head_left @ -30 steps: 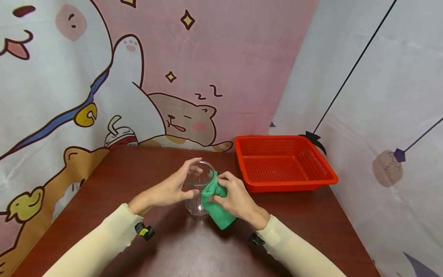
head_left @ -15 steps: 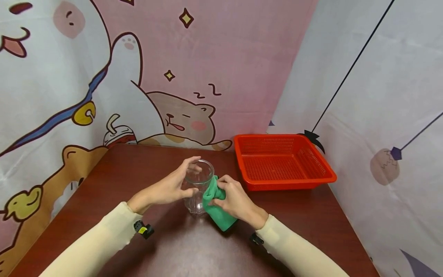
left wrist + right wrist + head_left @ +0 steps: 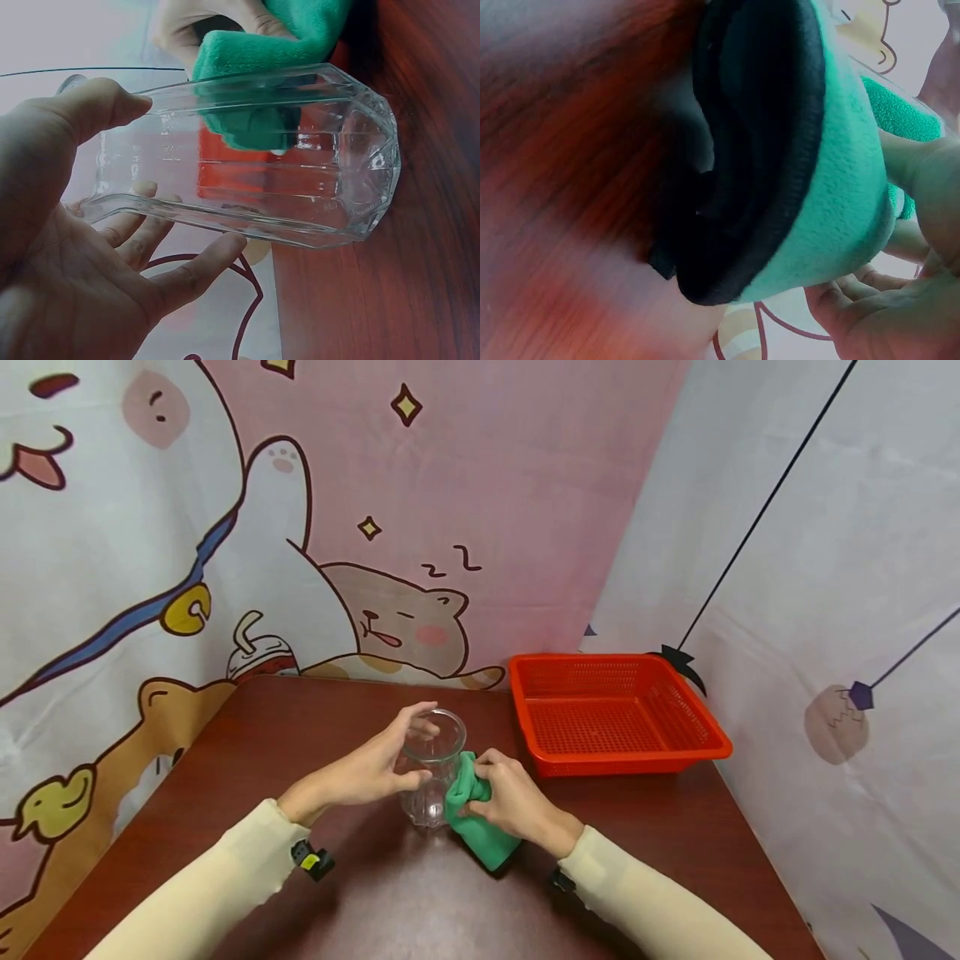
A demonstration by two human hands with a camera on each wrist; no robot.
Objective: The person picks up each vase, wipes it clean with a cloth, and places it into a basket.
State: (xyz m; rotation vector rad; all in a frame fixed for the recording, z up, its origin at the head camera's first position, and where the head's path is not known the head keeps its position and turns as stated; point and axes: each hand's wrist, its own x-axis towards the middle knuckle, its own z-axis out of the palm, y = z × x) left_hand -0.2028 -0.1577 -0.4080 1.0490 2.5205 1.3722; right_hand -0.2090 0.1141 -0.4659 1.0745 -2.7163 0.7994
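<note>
Head view | left hand (image 3: 367,770) grip clasps upright glass vase (image 3: 430,768) | right hand (image 3: 513,797) grip bunches green cloth (image 3: 480,831) against vase | on bench (image 3: 300,735)

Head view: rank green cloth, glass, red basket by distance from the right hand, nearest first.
1. green cloth: gripped in the right hand.
2. glass: just left of that hand, the cloth pressed against its side.
3. red basket: apart, beyond the hand toward the table's far right.
</note>
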